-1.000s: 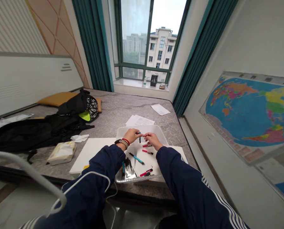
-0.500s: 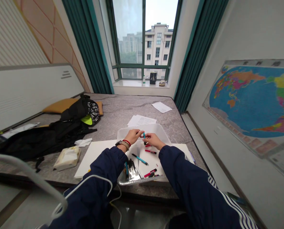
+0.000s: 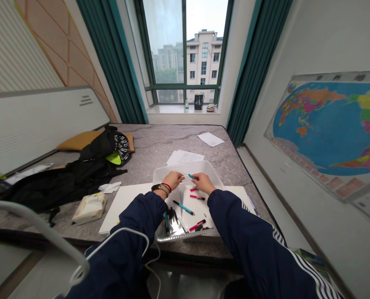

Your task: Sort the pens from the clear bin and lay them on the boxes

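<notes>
My left hand (image 3: 173, 181) pinches the end of a thin white stick (image 3: 186, 177), which looks like a pen refill. Its other end meets a teal pen barrel (image 3: 191, 176) held between the fingertips of my right hand (image 3: 203, 182). Both hands are over a clear plastic bin (image 3: 159, 172). Inside lie a teal pen (image 3: 183, 207), a red pen piece (image 3: 197, 197), several black pen pieces (image 3: 173, 214) at the left and more red and black pieces (image 3: 198, 225) near the front. I cannot tell whether the stick sits inside the barrel.
The bin stands on a large white board (image 3: 122, 207) on a grey-patterned table (image 3: 154, 141). A tissue pack (image 3: 89, 207) and a black backpack (image 3: 69, 178) lie to the left. Printed papers (image 3: 185, 157) are behind the bin. A white cable (image 3: 48, 232) loops across the lower left.
The teal barrel has tipped from upright to nearly level. My hands have moved slightly apart, and the thin white stick now shows between them.
</notes>
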### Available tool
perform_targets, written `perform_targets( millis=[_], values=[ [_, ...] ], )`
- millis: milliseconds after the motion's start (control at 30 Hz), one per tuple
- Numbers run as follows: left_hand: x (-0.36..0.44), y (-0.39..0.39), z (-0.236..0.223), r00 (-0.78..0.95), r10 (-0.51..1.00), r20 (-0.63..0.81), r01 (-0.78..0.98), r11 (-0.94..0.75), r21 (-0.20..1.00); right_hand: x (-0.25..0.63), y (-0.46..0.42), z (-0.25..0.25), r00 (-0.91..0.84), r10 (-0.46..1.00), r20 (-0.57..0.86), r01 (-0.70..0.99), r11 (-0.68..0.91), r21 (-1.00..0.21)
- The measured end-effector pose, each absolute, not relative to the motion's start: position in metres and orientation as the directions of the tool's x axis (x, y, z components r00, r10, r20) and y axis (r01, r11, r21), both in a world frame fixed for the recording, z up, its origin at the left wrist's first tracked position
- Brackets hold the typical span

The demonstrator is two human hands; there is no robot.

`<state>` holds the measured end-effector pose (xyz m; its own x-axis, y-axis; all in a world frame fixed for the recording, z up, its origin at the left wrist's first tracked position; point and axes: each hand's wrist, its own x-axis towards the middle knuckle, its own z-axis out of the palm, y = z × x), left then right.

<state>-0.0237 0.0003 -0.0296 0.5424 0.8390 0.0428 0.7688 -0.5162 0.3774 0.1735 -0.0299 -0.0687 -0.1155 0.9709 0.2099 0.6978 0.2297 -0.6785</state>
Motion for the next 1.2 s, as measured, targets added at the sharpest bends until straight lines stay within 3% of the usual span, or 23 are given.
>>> perform_targets(
  millis=[333, 500, 667, 900, 1200],
  values=[
    [-0.026, 0.002, -0.037, 0.474, 0.881, 0.005, 0.801, -0.433, 0.413, 0.18, -0.024, -0.083, -0.095, 0.975, 0.199, 0.592, 0.216, -0.776],
    [-0.022, 0.001, -0.041, 0.508, 0.861, -0.029, 0.81, -0.466, 0.357, 0.175, -0.028, -0.081, -0.202, 0.964, 0.175, 0.652, 0.266, -0.71],
    [-0.017, -0.005, -0.042, 0.645, 0.764, 0.003, 0.719, -0.608, 0.338, 0.169, -0.033, -0.072, -0.313, 0.943, 0.117, 0.701, 0.312, -0.642],
    [-0.012, -0.008, -0.048, 0.662, 0.732, 0.161, 0.633, -0.661, 0.403, 0.164, -0.036, -0.061, -0.217, 0.96, 0.177, 0.675, 0.278, -0.684],
    [-0.015, -0.002, -0.044, 0.653, 0.739, 0.165, 0.626, -0.649, 0.432, 0.17, -0.034, -0.062, -0.168, 0.955, 0.245, 0.673, 0.293, -0.679]
  ],
)
